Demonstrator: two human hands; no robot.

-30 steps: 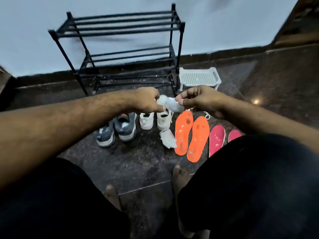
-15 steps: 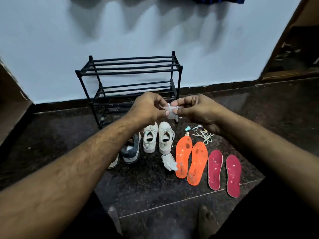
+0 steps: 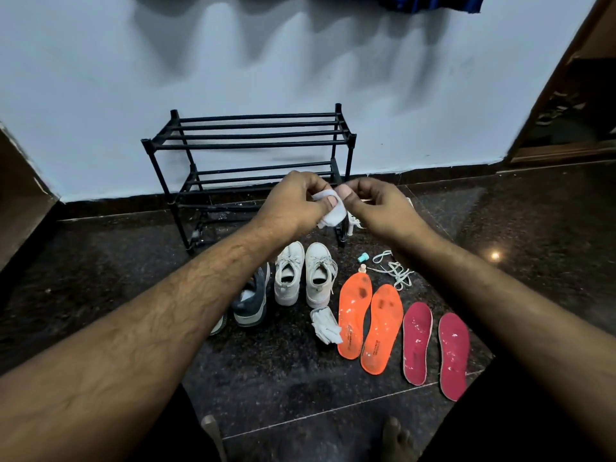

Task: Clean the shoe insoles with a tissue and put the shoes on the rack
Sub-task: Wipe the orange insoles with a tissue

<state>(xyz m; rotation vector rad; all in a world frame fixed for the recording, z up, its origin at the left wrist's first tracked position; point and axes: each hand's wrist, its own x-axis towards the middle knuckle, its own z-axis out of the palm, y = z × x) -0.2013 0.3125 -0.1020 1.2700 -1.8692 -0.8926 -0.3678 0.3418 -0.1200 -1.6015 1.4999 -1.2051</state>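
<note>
Both hands, left hand point(image 3: 293, 201) and right hand point(image 3: 373, 205), are pinched on one tissue point(image 3: 330, 211). Four speckled insoles point(image 3: 383, 328) are laid at five o'clock, shoes point(image 3: 303, 275) beside them; the rack point(image 3: 253, 161) at twelve is unfilled, so cleaning seems barely begun.

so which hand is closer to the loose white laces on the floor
Right. The right hand is held up almost directly above the white laces, while the left hand sits farther to their left, over the white shoes.
</note>
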